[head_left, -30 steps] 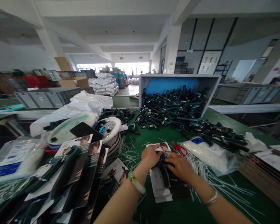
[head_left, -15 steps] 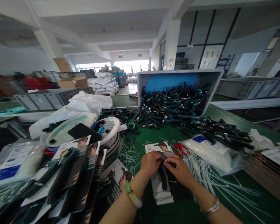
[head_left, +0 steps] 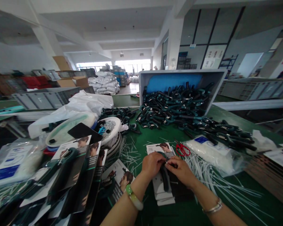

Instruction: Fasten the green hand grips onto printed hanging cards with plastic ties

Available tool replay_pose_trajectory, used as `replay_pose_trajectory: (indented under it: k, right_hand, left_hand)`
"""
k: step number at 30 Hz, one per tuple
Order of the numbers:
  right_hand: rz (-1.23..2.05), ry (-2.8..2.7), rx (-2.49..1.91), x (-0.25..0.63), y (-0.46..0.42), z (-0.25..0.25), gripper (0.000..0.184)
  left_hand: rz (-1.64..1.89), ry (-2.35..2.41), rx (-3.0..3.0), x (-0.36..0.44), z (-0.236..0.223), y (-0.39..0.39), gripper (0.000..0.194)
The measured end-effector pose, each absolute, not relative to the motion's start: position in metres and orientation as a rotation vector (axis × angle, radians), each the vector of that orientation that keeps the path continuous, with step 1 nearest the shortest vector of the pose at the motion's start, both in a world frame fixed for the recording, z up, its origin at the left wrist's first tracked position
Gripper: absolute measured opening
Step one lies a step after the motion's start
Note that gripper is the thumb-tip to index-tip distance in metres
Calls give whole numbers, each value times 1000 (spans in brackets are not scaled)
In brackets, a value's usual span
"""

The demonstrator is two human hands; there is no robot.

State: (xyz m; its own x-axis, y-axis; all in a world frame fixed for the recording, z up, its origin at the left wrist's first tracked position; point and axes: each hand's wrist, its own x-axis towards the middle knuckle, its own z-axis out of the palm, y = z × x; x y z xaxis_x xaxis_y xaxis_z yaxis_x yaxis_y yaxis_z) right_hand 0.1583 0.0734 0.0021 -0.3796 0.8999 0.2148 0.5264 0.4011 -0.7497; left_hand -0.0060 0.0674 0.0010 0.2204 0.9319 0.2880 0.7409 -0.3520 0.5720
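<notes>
My left hand (head_left: 152, 164) and my right hand (head_left: 182, 171) meet over a dark teal-handled tool (head_left: 165, 177) lying on a printed backing card (head_left: 160, 148), which tops a small stack of cards (head_left: 165, 196). Both hands have their fingers pinched together at the tool's upper end; what exactly they pinch is too small to make out. Red-handled scissors (head_left: 182, 150) lie just beyond my right hand. Loose white plastic ties (head_left: 217, 182) are spread to the right.
A tipped grey bin (head_left: 217, 84) spills several dark tools (head_left: 179, 110) across the green table (head_left: 250, 201). Packed cards with tools (head_left: 70, 175) pile at the left, with bags (head_left: 85, 103) and round plates (head_left: 70, 130) behind. A bag of ties (head_left: 214, 153) lies right.
Both hands drew a little closer together over the tool's top end, and the view shifted slightly; the tool and cards stay in place.
</notes>
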Motion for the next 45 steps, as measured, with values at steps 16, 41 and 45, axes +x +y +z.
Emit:
replay_pose_trajectory:
  k: [16,41,45]
  right_hand:
    - [693,-1956,-1244,149,82,-2,12]
    - [455,-2133,-901,132,89,4,13]
    - [511,-2030,-931,132,91,7,18]
  left_hand:
    - [1132,1452,2030,-9,-1,62,13]
    - [1467,1494,1942,-15,-2,47,9]
    - [1198,1713,1952,-13,-6,42,19]
